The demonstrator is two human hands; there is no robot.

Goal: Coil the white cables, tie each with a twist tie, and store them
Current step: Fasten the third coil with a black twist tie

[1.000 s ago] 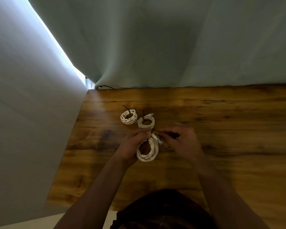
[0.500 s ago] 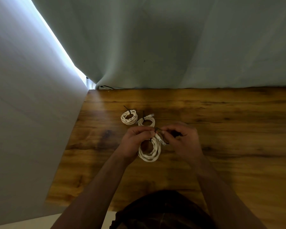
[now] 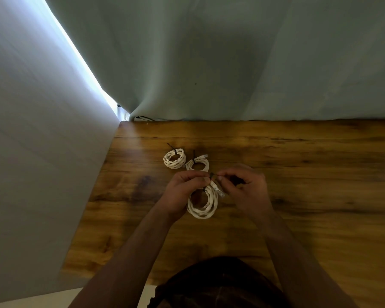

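Okay, nearest: left hand (image 3: 182, 192) gripped the top of the untied white coiled cable (image 3: 201, 207), its loop hanging between both hands. Right hand (image 3: 247, 192) pinched the thin black twist tie (image 3: 211, 175) at the coil's top. Brown wooden tabletop (image 3: 309, 218) had bare room rightward, with its left edge well off. Beyond, the right tied white coil (image 3: 198, 164) and left tied white coil (image 3: 174, 158) sat side by side, short of the grey cloth backdrop (image 3: 231, 63).
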